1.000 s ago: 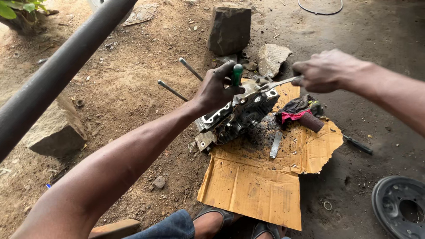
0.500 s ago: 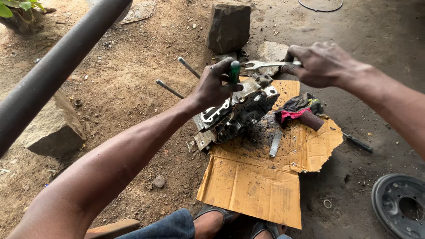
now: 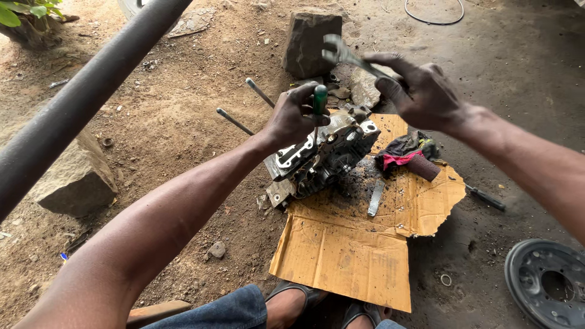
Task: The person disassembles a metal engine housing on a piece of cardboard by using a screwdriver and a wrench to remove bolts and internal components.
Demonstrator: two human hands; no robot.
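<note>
Left hand (image 3: 294,117): fingers closed around green-handled screwdriver (image 3: 319,100), set on engine part (image 3: 323,155). Right hand (image 3: 420,91), at 2 o'clock: fingers gripping raised wrench (image 3: 342,53). Cardboard (image 3: 365,244) beneath.

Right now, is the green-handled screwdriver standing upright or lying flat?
Upright. The left hand grips the green-handled screwdriver with its handle on top and its shaft pointing down into the engine part.

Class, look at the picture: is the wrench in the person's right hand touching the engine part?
No: the wrench in the right hand is raised in the air, clear above the engine part.
</note>
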